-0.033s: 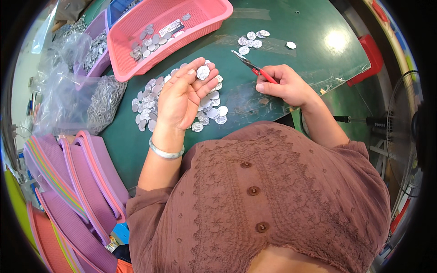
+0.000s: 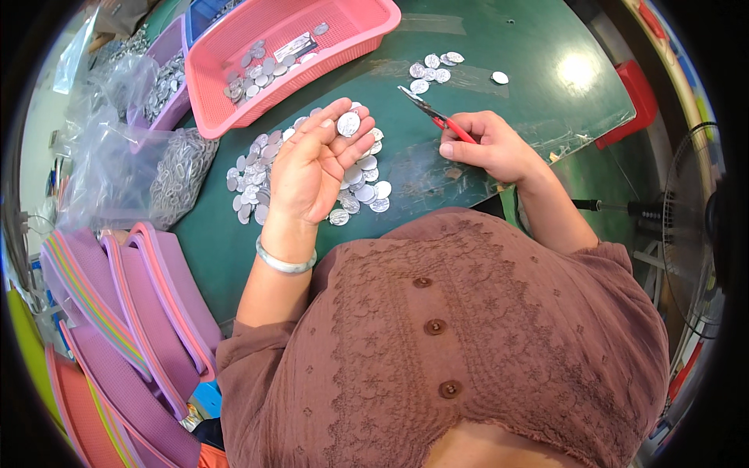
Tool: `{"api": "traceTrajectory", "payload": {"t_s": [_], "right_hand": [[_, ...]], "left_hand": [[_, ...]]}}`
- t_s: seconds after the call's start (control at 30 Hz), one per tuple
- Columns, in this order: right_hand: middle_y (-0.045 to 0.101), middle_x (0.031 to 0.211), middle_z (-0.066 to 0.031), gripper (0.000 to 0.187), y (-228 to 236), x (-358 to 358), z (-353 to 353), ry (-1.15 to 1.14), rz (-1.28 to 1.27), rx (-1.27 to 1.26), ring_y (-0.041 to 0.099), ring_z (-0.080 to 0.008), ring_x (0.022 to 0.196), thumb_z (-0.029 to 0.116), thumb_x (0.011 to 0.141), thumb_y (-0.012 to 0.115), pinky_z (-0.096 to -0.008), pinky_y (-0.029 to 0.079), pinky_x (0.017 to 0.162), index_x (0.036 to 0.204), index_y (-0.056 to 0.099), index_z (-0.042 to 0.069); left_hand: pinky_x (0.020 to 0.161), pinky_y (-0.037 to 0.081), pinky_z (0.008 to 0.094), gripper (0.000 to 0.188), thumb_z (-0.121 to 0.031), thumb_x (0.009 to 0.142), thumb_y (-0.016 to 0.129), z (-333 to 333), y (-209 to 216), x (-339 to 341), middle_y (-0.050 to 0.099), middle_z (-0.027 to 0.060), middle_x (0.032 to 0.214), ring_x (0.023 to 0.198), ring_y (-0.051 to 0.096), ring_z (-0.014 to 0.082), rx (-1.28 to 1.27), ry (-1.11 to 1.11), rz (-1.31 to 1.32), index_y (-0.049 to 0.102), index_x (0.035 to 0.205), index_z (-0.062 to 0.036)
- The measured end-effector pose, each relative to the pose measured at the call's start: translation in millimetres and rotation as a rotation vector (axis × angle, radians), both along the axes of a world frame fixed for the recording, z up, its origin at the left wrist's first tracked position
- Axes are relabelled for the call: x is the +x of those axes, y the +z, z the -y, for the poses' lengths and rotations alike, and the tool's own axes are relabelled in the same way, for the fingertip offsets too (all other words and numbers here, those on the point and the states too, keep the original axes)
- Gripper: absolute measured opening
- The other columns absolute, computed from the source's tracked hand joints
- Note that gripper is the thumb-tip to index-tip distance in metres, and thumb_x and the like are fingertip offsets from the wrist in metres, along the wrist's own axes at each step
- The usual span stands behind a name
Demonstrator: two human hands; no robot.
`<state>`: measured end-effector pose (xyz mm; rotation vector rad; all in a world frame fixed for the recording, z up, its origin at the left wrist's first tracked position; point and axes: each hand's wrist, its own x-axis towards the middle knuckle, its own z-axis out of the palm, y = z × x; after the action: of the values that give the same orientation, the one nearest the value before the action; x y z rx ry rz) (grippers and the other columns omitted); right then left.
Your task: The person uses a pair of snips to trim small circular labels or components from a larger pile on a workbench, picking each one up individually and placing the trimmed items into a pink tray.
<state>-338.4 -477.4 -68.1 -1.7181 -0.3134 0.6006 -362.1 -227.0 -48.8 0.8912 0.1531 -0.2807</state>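
My left hand (image 2: 316, 156), palm turned up, holds a silver oval medal (image 2: 348, 124) against its fingers, near the thumb tip. Under and around that hand a loose pile of silver medals (image 2: 253, 178) lies on the green table, partly hidden by the hand. My right hand (image 2: 493, 146) is closed round red-handled pliers (image 2: 449, 125). Their dark jaws point up and left, close to a small group of medals (image 2: 419, 86) farther back. The pliers and the held medal are apart.
A pink basket (image 2: 214, 117) with more medals stands at the back left. Beside it are a purple basket (image 2: 181, 105) of metal parts and a clear bag (image 2: 168, 168) of metal links. Stacked purple baskets (image 2: 168, 312) sit at my left. One medal (image 2: 499, 78) lies alone at the right.
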Motion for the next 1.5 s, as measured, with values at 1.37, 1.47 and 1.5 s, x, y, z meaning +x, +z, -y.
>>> {"api": "traceTrajectory", "payload": {"t_s": [1.37, 1.47, 1.5], "right_hand": [[0.050, 0.065, 0.0032, 0.022, 7, -4, -3, -0.002, -0.025, 0.000, 0.044, -0.0053, 0.059, 0.021, 0.078, 0.067, -0.0213, 0.036, 0.053, 0.075, 0.058, 0.002], [0.049, 0.064, 0.0035, 0.023, 7, -4, -3, -0.003, 0.002, -0.007, 0.042, -0.0053, 0.059, 0.022, 0.078, 0.067, -0.0214, 0.035, 0.052, 0.075, 0.058, 0.001], [0.048, 0.063, 0.0036, 0.023, 4, -5, -1, 0.002, 0.013, -0.008, 0.041, -0.0052, 0.058, 0.023, 0.078, 0.067, -0.0215, 0.034, 0.052, 0.075, 0.057, 0.002]], "left_hand": [[0.101, 0.035, 0.0466, 0.042, -0.029, 0.095, 0.033, -64, 26, 52, 0.052, 0.0212, 0.112, 0.111, 0.046, 0.0365, -0.326, 0.065, 0.377, 0.047, 0.110, 0.0079], [0.091, 0.039, 0.0353, 0.031, -0.021, 0.089, 0.051, -59, 44, 74, 0.056, 0.0158, 0.106, 0.101, 0.052, 0.0249, 0.808, 0.731, 0.632, 0.053, 0.108, 0.0034], [0.089, 0.039, 0.0339, 0.028, -0.019, 0.087, 0.055, -58, 44, 71, 0.057, 0.0138, 0.103, 0.098, 0.053, 0.0232, 1.221, 0.763, 0.795, 0.056, 0.106, 0.0021]]}}
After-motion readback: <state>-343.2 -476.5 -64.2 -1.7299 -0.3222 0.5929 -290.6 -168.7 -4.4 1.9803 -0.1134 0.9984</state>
